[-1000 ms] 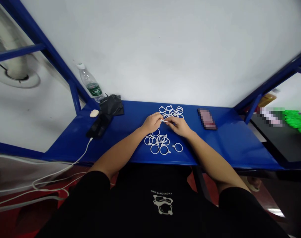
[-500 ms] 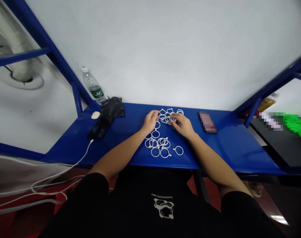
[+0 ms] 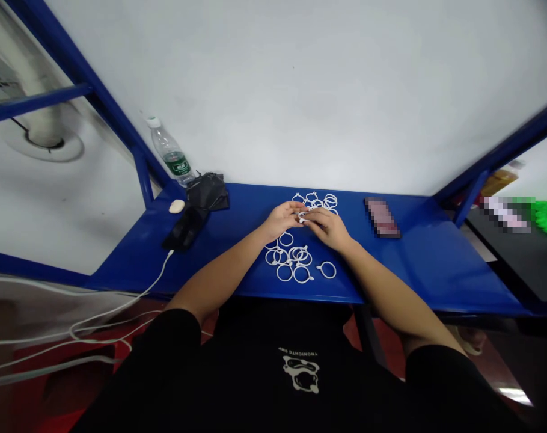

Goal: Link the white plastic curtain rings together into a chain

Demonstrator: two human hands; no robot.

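My left hand (image 3: 280, 221) and my right hand (image 3: 328, 228) meet above the blue table. Between their fingertips is a white ring (image 3: 302, 217), partly covered by the fingers, and both hands pinch it. Behind them lies a far group of white rings (image 3: 330, 199), each with a small tab, partly hidden by my hands. Nearer to me, a second group of white rings (image 3: 285, 272) lies flat and overlapping just below my left wrist. One white ring (image 3: 328, 270) rests apart to the right of that near group.
A blurred-out phone (image 3: 382, 218) lies on the blue table (image 3: 418, 258) to the right. At the left stand a plastic bottle (image 3: 178, 163), a black pouch (image 3: 208, 191), a black device (image 3: 183, 228) with a white cable (image 3: 158, 273), and a small cream object (image 3: 177, 206). A wall rises behind.
My right hand has moved left from the far rings to my left hand. A ring is now between their fingers. The camera view has shifted slightly.
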